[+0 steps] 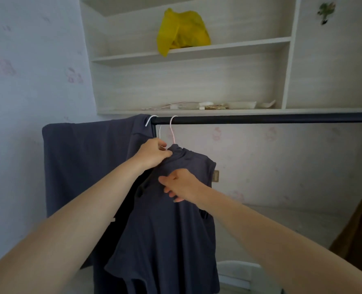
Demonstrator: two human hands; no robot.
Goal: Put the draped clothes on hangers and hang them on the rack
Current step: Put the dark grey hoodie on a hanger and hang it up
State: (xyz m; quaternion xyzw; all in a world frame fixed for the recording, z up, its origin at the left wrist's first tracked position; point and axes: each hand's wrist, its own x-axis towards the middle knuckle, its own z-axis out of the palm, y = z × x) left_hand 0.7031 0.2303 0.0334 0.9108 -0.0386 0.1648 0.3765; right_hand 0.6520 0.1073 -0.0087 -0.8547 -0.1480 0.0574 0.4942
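Left hand [152, 153] pinches dark shirt [171, 219] collar on pink hanger [172, 129] hooked over black rack bar [260, 119], right hand [181, 184] loosely open against shirt; pale shelf [197, 52] above holds yellow bag [182, 28].

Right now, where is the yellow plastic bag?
In the head view, the yellow plastic bag sits at upper centre on a white wall shelf, above the black rack rail.

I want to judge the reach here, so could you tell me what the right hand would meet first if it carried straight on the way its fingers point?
Probably the dark grey shirt on the pink wire hanger: the right hand already lies against its chest, fingers pointing left.
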